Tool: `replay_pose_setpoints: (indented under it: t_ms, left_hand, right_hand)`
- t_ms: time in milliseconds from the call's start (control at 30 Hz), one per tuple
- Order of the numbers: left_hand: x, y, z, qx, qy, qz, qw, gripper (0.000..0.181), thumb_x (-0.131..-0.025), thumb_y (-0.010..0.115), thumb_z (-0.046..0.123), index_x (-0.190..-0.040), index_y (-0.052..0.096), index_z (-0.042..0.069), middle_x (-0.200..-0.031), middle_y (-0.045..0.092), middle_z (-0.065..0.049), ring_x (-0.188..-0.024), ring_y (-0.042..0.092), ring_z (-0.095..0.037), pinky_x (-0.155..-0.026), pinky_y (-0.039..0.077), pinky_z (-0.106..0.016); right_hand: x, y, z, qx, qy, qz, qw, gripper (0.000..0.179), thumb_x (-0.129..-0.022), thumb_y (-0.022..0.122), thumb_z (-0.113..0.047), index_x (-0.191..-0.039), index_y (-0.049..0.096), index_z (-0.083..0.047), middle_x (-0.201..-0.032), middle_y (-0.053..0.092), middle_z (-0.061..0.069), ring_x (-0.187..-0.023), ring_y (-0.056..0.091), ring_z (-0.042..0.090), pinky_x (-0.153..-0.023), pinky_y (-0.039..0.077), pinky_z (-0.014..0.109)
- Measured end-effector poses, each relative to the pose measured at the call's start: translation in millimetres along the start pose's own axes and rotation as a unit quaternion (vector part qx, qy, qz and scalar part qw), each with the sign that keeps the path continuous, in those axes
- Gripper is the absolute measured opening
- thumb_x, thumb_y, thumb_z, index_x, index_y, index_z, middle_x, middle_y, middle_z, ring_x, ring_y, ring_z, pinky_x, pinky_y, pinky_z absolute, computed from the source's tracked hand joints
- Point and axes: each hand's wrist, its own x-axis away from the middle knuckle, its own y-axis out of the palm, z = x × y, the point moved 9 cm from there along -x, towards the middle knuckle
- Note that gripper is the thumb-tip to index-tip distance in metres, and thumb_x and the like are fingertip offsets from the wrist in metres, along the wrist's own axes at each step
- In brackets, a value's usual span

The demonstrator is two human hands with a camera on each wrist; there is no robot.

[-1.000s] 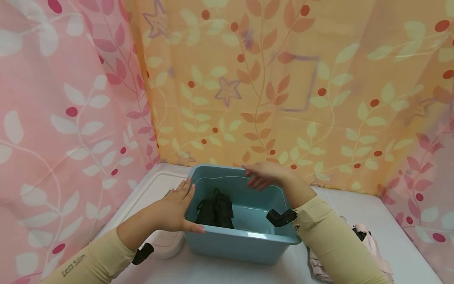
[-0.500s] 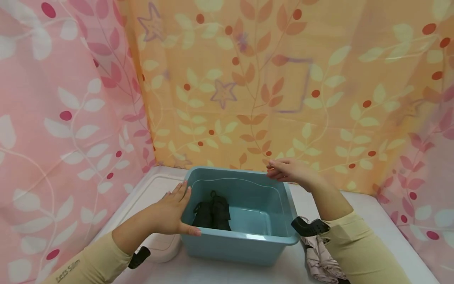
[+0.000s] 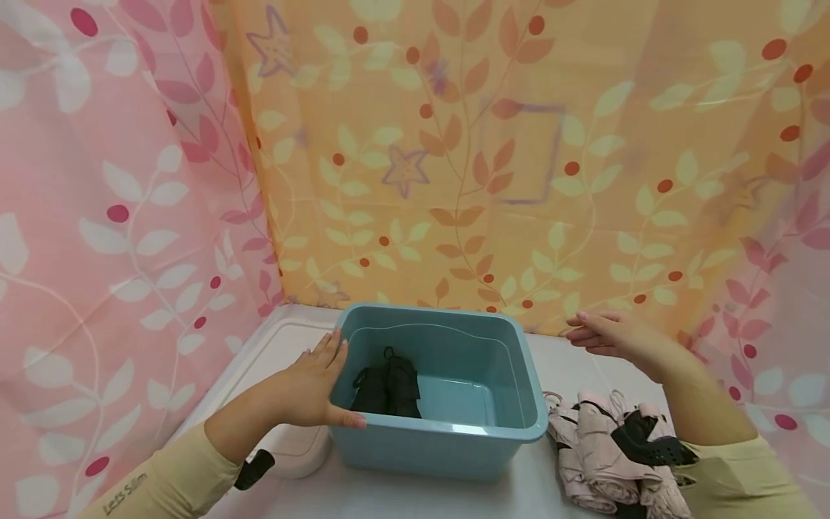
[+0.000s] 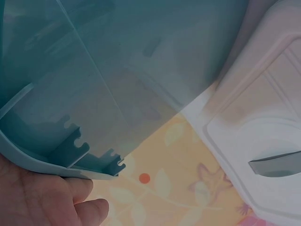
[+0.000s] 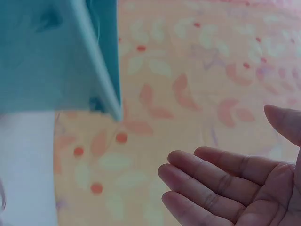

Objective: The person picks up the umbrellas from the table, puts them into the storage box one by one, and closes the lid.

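Observation:
A blue plastic bin stands in the middle of the table in the head view. My left hand rests on its left rim, fingers spread along the edge and thumb over the front corner. Inside, at the left, lie two black bundles with a small loop, apparently folded umbrellas. My right hand is in the air to the right of the bin and holds nothing. In the right wrist view its fingers are nearly straight, palm showing. Below it lie several pale pink folded umbrellas, partly hidden by the wrist camera.
A white lid with a grey handle lies left of the bin, partly under my left arm. The table has a white cover. A patterned orange curtain hangs behind, with pink curtains at the sides.
My right hand has moved from over the bin out to the right, uncovering the pink umbrellas. The left hand stays on the rim. The black umbrellas have not moved.

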Motion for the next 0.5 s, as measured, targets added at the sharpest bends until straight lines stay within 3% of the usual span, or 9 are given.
replay_pose_setpoints:
  t_ms: [267, 500]
  left_hand:
    - [3.0, 3.6, -1.8, 0.006, 0.000, -0.002, 1.0000, 0.127, -0.060, 0.047, 0.085, -0.145, 0.008, -0.001, -0.151, -0.007, -0.019, -0.138, -0.004, -0.035, -0.105, 0.012, -0.058]
    - [1.2, 0.3, -1.8, 0.005, 0.006, 0.001, 1.0000, 0.126, -0.061, 0.048, 0.084, -0.145, 0.007, -0.002, -0.151, -0.006, -0.019, -0.138, -0.004, -0.036, -0.105, 0.011, -0.058]
  right_hand:
    - [34.3, -21.6, 72.4, 0.002, 0.068, 0.005, 0.9977, 0.063, -0.101, 0.030, -0.037, -0.131, 0.033, 0.018, -0.118, 0.056, 0.027, -0.108, 0.057, 0.031, -0.087, 0.047, 0.038]
    - [59.5, -31.3, 126.7, -0.027, 0.119, 0.015, 0.9924, 0.066, -0.100, 0.030, -0.039, -0.130, 0.031, 0.020, -0.116, 0.058, 0.024, -0.100, 0.062, 0.019, -0.084, 0.049, 0.033]
